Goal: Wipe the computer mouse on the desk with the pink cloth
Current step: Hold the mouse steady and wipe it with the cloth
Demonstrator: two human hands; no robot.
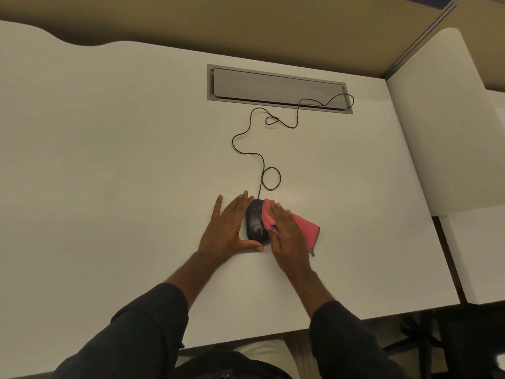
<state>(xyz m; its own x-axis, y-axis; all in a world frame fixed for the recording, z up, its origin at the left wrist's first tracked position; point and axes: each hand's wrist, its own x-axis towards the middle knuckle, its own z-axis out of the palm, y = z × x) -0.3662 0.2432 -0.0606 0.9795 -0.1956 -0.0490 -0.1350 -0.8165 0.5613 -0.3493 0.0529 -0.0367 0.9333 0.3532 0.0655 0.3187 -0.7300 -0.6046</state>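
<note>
Mouse (pixel 255 222), black and corded, sits on the white desk (pixel 109 160) near its front edge, roughly in the middle of the view, with its nose pointing away from the person. Its thin dark cable (pixel 247 134) leaves the front, makes a small loop just beyond it, then wanders in loose curves across the desktop to the grey cable hatch (pixel 278 87) set flush into the desk further back, where it slips in at the right end of the flap. Whatever lies inside that hatch is hidden by the closed flap.

On the mouse's left, the left hand (pixel 228 228) lies flat with fingers straight and spread, the fingers along the mouse's left side and the thumb (pixel 250 245) stretched across behind its rear end, bracing rather than clasping it. On the other side, the right hand (pixel 287 231) presses the pink cloth (pixel 303 225) down over the mouse's right flank with fingers extended; the cloth's dark-edged tail spreads out on the desk to the right of the hand. Both forearms wear dark sleeves (pixel 153 324). A white partition panel (pixel 437 119) stands at the desk's right side.
</note>
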